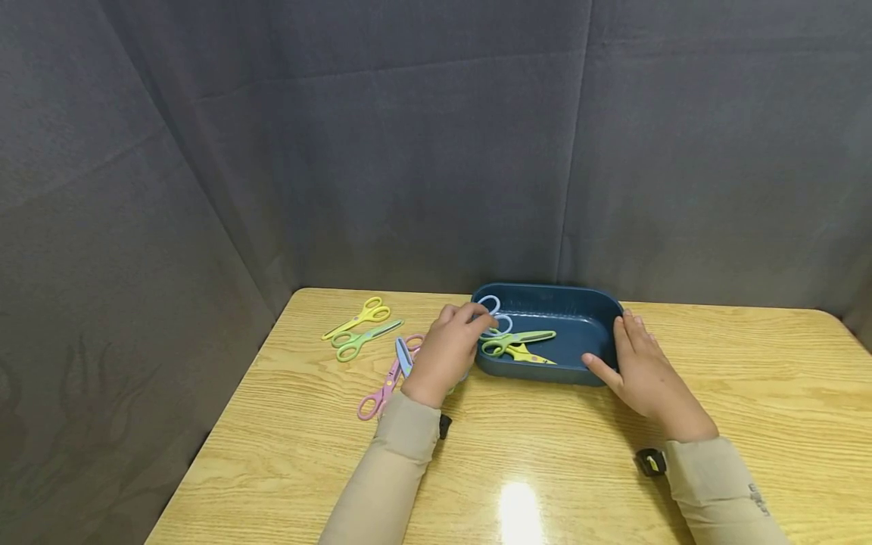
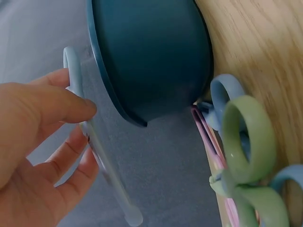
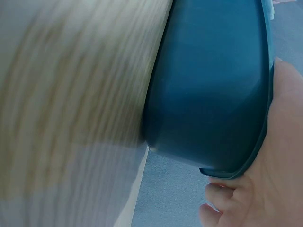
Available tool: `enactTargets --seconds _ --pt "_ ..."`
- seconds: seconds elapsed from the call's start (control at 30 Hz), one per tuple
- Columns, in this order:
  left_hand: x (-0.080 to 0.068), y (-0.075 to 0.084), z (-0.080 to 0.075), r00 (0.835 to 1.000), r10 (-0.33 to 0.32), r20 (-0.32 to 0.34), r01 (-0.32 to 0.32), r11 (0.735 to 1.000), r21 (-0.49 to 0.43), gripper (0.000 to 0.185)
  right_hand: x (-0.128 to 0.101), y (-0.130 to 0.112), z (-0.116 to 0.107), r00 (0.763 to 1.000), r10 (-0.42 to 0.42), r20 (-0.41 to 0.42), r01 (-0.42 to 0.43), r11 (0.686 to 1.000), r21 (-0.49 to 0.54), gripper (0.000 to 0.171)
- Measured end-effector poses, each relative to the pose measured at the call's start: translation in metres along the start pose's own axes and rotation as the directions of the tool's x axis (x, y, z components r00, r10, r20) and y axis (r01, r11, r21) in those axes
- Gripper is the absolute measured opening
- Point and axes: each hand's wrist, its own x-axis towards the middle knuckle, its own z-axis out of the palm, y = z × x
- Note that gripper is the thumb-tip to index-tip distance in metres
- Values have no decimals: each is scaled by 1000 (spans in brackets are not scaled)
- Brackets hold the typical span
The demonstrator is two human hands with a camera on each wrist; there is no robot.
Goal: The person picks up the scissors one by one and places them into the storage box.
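My left hand (image 1: 446, 344) pinches a pair of light-blue scissors (image 2: 75, 75) between thumb and fingers. In the head view, their blue finger loops (image 1: 502, 325) show past my fingertips, over the left end of a dark blue box (image 1: 545, 372). Inside that box lie green scissors (image 1: 521, 340) across yellow scissors (image 1: 533, 356). Against the box's right end rests my right hand (image 1: 643, 378), fingers extended along the outside and thumb at the front rim. Pink scissors (image 1: 388, 390) and blue scissors (image 1: 403, 357) lie by my left wrist, partly hidden under it.
Farther left on the wooden table (image 1: 545, 446) are another yellow pair of scissors (image 1: 354, 319) and another green pair (image 1: 364, 338). Close below the box in the left wrist view, green handles (image 2: 248, 142) overlap blue ones. A grey curtain (image 1: 436, 151) hangs behind the table.
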Motion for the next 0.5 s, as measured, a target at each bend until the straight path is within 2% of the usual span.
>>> enactTargets --seconds 0.5 --pt "16 15 5 994 88 60 -94 991 95 35 0 0 1 1000 -1 -7 1 1000 -2 100"
